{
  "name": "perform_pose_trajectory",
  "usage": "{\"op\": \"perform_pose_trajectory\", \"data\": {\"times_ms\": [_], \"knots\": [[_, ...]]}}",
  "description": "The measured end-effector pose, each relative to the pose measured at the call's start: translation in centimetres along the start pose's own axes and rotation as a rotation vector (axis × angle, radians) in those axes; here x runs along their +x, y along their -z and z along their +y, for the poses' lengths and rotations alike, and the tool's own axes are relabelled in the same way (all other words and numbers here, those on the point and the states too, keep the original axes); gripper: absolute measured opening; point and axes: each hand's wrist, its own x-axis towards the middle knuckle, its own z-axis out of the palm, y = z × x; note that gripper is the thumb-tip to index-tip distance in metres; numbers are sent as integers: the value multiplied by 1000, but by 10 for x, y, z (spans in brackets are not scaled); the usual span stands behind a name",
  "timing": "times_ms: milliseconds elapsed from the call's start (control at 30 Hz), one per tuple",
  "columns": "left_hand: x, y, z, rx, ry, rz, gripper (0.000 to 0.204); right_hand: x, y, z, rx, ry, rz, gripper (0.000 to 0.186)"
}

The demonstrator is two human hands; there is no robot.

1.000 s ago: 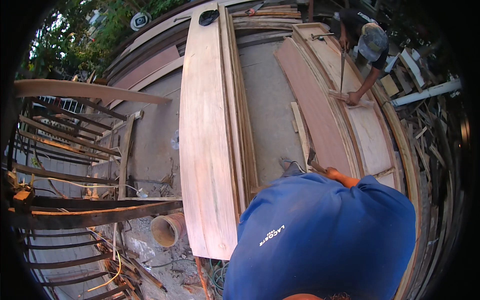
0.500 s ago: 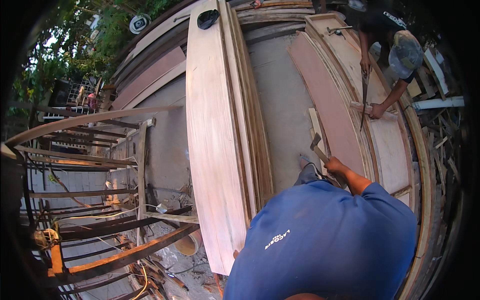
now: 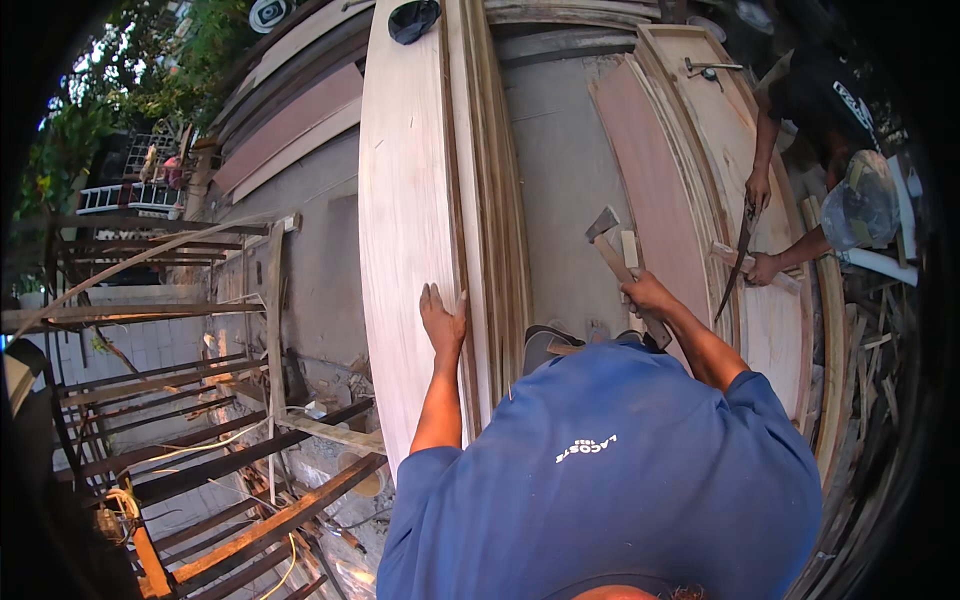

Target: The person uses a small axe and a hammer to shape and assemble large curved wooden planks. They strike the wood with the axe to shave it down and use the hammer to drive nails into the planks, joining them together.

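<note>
My left hand [image 3: 442, 320] lies on a long pale wooden panel [image 3: 405, 190], fingers stretched out and the thumb near its right edge. This panel tops a long stack of boards [image 3: 490, 200]. To the right, my right hand [image 3: 650, 292] is closed round the wooden handle of a hatchet [image 3: 616, 252]. Its dark metal head points up and left, over the grey floor beside the stack, apart from the boards. A black, crumpled-looking thing [image 3: 413, 22] rests on the panel's far end.
At the right a co-worker's hands hold a handsaw [image 3: 738, 265] and a short wood piece [image 3: 780, 275] over a framed panel [image 3: 775, 330]. A reddish board [image 3: 650, 170] lies beside it. A hammer [image 3: 712, 66] rests farther back. Wooden slats and beams [image 3: 290, 520] fill the left.
My left hand has come into view and now lies on the pale panel. My right hand has lifted the hatchet slightly away and left. The view has shifted, and the co-worker's saw is tilted differently.
</note>
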Motion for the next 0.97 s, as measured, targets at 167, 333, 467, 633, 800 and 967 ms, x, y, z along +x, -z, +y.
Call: {"op": "perform_pose_trajectory", "data": {"times_ms": [167, 333, 467, 633, 800, 967], "knots": [[169, -49, 34, 69, -135, 30, 91, 34, 3, -73, 70, -17, -22, 34], [318, -93, 49, 122, -121, 5, 96, 88, 9, -174, 171, 28, -32, 19], [400, -124, 51, 181, -79, -73, 95, 153, 13, -272, 206, 49, -14, 18], [412, -138, 55, 230, -100, -84, 88, 271, -10, -383, 529, 188, 135, 17], [418, -141, 60, 276, -99, -128, 85, 392, -114, -486, 616, 199, 296, 29], [428, -147, 54, 261, -44, -160, 85, 429, -125, -497, 608, 136, -9, 35]]}}
